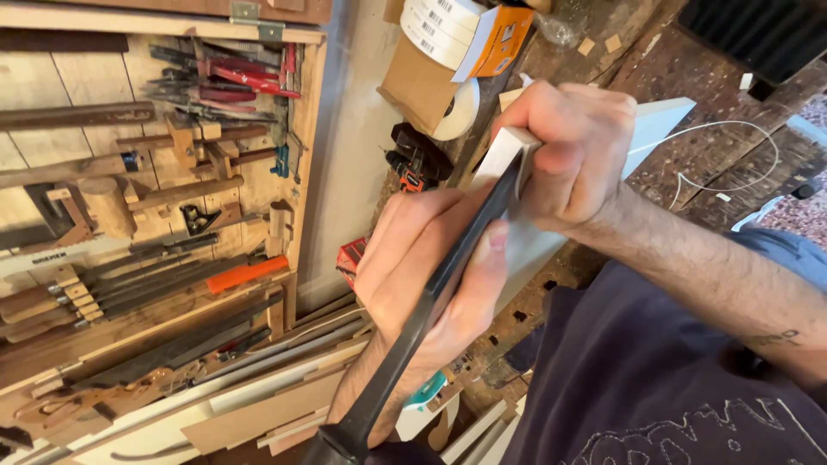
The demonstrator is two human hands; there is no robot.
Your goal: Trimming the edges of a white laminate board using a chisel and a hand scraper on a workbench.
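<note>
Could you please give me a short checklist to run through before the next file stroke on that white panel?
1. Left hand steadies the file near its tip: ok.
2. Right hand has a firm grip on the white panel: ok.
3. File lies on the panel's edge: ok.
4. Panel clamped to the workbench: cannot tell.
5. White cord lies apart from the file: ok.

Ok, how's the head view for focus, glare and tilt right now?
Head view: strongly rolled, so the tool wall and workbench run slanted; both hands and the dark file are sharp; light is soft and even, without harsh glare; the white board is bright; the shirt reads dark.
</note>
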